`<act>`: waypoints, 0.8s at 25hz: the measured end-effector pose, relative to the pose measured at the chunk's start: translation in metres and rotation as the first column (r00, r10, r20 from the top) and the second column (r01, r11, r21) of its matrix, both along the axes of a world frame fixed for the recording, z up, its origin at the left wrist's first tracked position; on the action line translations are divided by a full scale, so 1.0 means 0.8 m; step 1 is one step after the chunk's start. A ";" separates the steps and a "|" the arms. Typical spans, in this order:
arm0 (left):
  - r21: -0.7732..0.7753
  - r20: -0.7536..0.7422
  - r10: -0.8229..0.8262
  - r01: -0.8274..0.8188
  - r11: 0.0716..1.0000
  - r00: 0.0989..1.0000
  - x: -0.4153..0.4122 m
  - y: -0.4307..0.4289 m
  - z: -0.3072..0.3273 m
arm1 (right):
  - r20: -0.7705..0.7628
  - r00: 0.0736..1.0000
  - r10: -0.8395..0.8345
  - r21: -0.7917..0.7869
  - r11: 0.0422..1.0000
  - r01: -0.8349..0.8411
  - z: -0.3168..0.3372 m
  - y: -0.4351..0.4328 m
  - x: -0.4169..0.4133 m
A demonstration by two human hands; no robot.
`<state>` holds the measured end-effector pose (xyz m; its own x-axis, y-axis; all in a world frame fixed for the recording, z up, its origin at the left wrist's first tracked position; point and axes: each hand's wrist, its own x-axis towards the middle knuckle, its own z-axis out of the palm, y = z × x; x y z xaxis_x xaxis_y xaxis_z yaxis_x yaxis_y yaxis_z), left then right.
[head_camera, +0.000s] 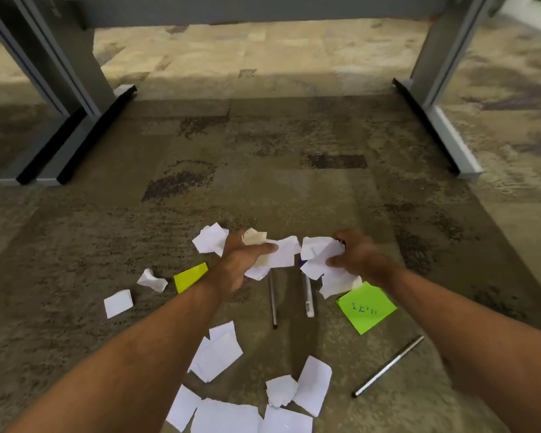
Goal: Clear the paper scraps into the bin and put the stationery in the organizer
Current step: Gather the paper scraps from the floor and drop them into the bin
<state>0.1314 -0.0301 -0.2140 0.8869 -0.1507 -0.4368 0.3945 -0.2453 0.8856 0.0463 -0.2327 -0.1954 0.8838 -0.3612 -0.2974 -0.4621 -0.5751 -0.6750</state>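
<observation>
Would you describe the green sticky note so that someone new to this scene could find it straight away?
Start at the right hand, which clutches white paper scraps over the carpet. Just below it lies the green sticky note, flat on the floor. It is the only bright green square with handwriting on it; the yellow note is blank and sits by the left hand.

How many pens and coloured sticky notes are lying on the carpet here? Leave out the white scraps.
Pens: 3, a grey one, a white one and a dark one
Yellow sticky notes: 1
Green sticky notes: 1
Total: 5
</observation>
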 end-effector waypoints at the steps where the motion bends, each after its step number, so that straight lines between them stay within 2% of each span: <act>1: -0.037 -0.020 -0.041 0.041 0.999 0.999 -0.004 -0.012 0.011 | 0.005 0.999 -0.042 -0.010 0.999 0.042 0.012 -0.012 -0.008; 7: -0.198 0.046 -0.328 0.331 0.923 0.944 -0.065 -0.139 0.080 | -0.008 0.969 -0.248 -0.150 0.958 0.244 0.105 -0.115 -0.101; 9: -0.187 0.121 -0.423 0.439 0.879 0.898 -0.104 -0.192 0.105 | 0.013 0.938 -0.346 -0.181 0.922 0.342 0.140 -0.153 -0.151; 11: -0.092 0.294 -0.504 0.549 0.830 0.812 -0.150 -0.241 0.130 | 0.055 0.904 -0.423 -0.193 0.884 0.425 0.171 -0.187 -0.203; 13: 0.122 0.549 -0.548 0.589 0.799 0.630 -0.203 -0.286 0.151 | 0.121 0.867 -0.483 -0.215 0.840 0.498 0.194 -0.215 -0.258; 16: 0.426 0.774 -0.576 0.455 0.782 0.264 -0.286 -0.334 0.174 | 0.138 0.837 -0.529 -0.383 0.751 0.538 0.219 -0.241 -0.336; 19: 0.615 0.786 -0.596 0.317 0.722 -0.167 -0.354 -0.368 0.169 | 0.095 0.805 -0.585 -0.480 0.681 0.552 0.220 -0.254 -0.388; 20: 0.673 0.739 -0.617 0.296 0.678 -0.269 -0.369 -0.376 0.162 | 0.088 0.796 -0.598 -0.488 0.671 0.558 0.213 -0.256 -0.399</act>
<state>-0.1640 -0.3308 -0.0846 0.1172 -0.8241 0.5542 -0.9904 -0.0554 0.1269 -0.2730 -0.4372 -0.0246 0.4330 -0.9014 -0.0042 -0.8464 -0.4050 -0.3459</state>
